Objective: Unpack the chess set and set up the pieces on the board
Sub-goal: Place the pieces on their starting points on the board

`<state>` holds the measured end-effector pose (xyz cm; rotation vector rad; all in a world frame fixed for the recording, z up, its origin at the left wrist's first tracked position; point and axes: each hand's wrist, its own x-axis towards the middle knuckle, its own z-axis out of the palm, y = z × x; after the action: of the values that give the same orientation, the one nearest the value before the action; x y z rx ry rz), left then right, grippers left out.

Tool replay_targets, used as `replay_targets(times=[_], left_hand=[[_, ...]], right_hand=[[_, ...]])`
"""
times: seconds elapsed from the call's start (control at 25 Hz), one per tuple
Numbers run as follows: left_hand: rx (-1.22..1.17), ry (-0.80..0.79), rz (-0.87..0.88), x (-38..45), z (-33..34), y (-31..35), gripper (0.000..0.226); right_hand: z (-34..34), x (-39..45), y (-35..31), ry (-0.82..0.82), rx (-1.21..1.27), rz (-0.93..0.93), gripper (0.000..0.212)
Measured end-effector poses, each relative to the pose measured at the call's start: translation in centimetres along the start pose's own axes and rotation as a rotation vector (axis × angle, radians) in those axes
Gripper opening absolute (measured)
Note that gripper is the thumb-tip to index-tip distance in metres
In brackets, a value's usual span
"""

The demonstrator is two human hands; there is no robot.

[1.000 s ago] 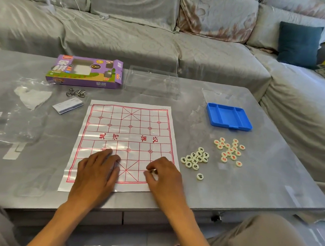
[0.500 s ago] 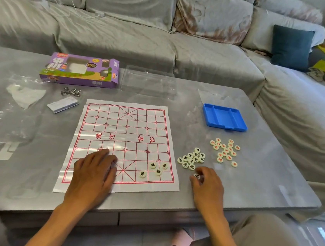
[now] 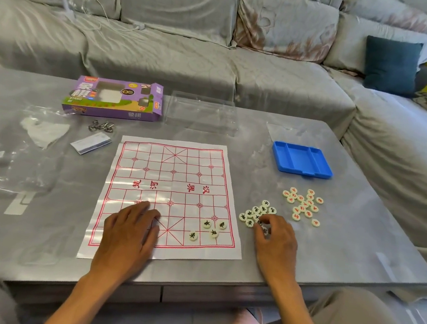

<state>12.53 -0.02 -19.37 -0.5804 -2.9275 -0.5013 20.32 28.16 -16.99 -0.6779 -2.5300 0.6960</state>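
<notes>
Hands: left point(image 3: 130, 229) flat on board point(image 3: 173, 181)

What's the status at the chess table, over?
Left hand flat, pinning the board. Right hand picking in the black-marked pile. Four pieces on board. Nothing in the way.

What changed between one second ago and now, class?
The right hand left the board, uncovering four black pieces there, moved right, and now fingers the black pile. Left hand, red pile and blue tray stayed put.
</notes>
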Motion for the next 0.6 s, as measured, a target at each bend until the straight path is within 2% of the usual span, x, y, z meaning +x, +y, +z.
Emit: replay_targets(times=[0.04, 0.12, 0.2, 0.32, 0.4, 0.48, 0.6], left_hand=[[0.004, 0.002, -0.001, 0.0, 0.0, 0.0, 0.049], [0.006, -0.001, -0.006, 0.1, 0.1, -0.1, 0.047], [0.008, -0.012, -0.008, 0.0, 0.2, -0.1, 0.048], [0.017, -0.021, -0.022, -0.1, 0.3, -0.3, 0.051], [0.02, -0.018, -0.013, -0.1, 0.3, -0.3, 0.049], [0.011, -0.012, -0.004, 0.0, 0.2, -0.3, 0.047], [0.006, -0.001, -0.003, 0.0, 0.3, -0.2, 0.046]], right_hand=[[0.0, -0.4, -1.5, 0.024, 0.059, -0.038, 0.011], [1.5, -1.6, -5.7, -0.047, 0.111, -0.186, 0.009], [4.4, -2.8, -9.3, -0.131, 0.053, -0.307, 0.01], [7.1, -2.8, -11.6, -0.242, -0.103, -0.314, 0.017], [6.6, -2.2, -10.9, -0.286, -0.124, -0.32, 0.022], [4.6, -1.9, -8.7, -0.224, -0.006, -0.295, 0.018], [1.4, -0.6, -2.8, -0.131, -0.004, -0.129, 0.013]])
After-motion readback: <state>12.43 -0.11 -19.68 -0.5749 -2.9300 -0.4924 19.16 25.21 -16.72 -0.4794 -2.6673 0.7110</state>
